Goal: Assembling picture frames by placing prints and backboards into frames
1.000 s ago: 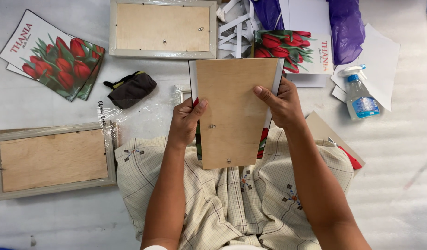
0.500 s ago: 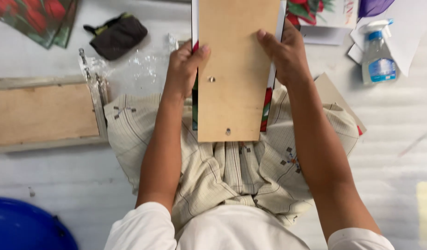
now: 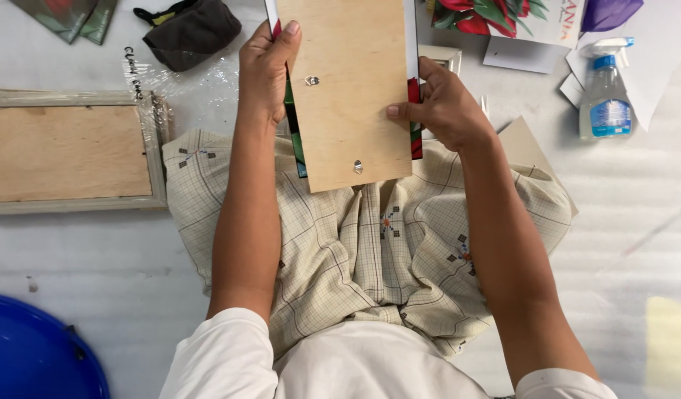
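now | plywood backing board (image 3: 351, 96) upright over the lap, long axis running away from the body | left hand (image 3: 265, 66) fingers clamped on its left edge | right hand (image 3: 445, 107) fingers clamped on its right edge, lower down | both equally near

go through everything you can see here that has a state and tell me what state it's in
wooden backing board: held upright over the lap, printed sheet behind it
left hand: gripping the board's left edge
right hand: gripping its right edge
spray bottle: capped, lying flat
picture frame: face down, partly in plastic wrap
dark pouch: closed
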